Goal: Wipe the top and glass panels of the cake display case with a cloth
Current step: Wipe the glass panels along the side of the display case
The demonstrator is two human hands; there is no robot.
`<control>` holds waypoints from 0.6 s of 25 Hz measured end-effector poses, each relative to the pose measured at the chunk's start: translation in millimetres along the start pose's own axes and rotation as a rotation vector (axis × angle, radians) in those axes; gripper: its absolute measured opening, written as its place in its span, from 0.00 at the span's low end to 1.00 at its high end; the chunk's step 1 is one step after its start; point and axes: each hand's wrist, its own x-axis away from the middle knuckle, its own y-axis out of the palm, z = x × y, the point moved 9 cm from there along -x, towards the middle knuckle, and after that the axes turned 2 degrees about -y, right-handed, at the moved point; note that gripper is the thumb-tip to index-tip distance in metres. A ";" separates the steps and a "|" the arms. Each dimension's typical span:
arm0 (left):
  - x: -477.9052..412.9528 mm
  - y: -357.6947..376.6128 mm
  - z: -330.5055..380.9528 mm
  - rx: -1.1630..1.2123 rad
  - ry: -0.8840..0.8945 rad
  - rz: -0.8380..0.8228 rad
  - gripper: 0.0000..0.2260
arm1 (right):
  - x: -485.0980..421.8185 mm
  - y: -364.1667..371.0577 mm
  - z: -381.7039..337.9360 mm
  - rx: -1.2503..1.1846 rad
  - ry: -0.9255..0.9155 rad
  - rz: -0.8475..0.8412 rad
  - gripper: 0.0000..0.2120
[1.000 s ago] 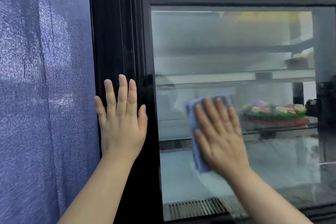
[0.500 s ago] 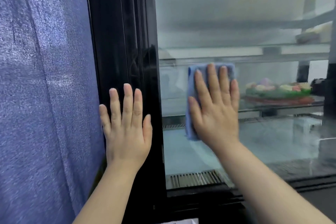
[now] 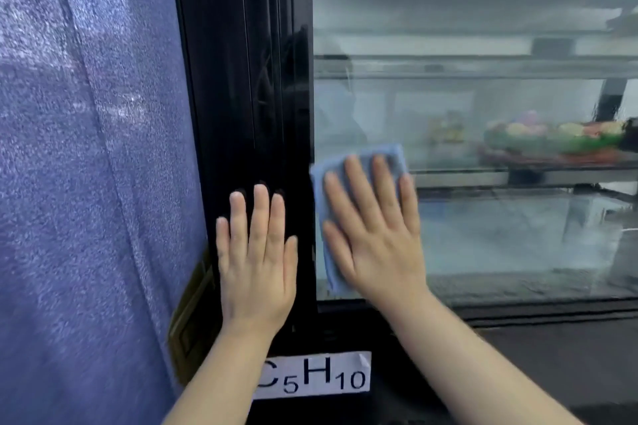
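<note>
A: Where does the cloth sit

B: The blue cloth lies flat against the glass panel, in its lower left corner. It is just beside the black frame and just above the pane's bottom edge, with its long side running up and down

A: And the hands

B: The right hand is spread, fingers straight, pressing the cloth to the glass. The left hand is spread too, flat on the frame just left of the cloth, and it holds nothing

A: So which way does the work lie

B: Rightward and upward, I judge. Nearly all the pane stretches that way from the cloth, towards the cake on its shelf behind the glass. The right hand is the nearer and already has the cloth; the left only braces. The top of the case is out of view
</note>
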 end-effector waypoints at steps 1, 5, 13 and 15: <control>11.3 4.7 -0.8 -0.018 0.021 -0.018 0.27 | 31.2 2.8 -5.3 0.021 -0.081 -0.039 0.27; 9.9 9.6 -5.9 -0.055 0.019 -0.055 0.26 | 38.2 0.9 25.0 0.092 0.071 -0.023 0.26; 11.4 8.5 -5.2 0.006 0.013 -0.052 0.25 | 101.3 9.4 21.3 0.101 -0.215 -0.134 0.26; 7.1 -2.8 3.3 0.133 -0.067 0.004 0.24 | 94.7 -2.6 79.1 0.138 -0.052 -0.106 0.25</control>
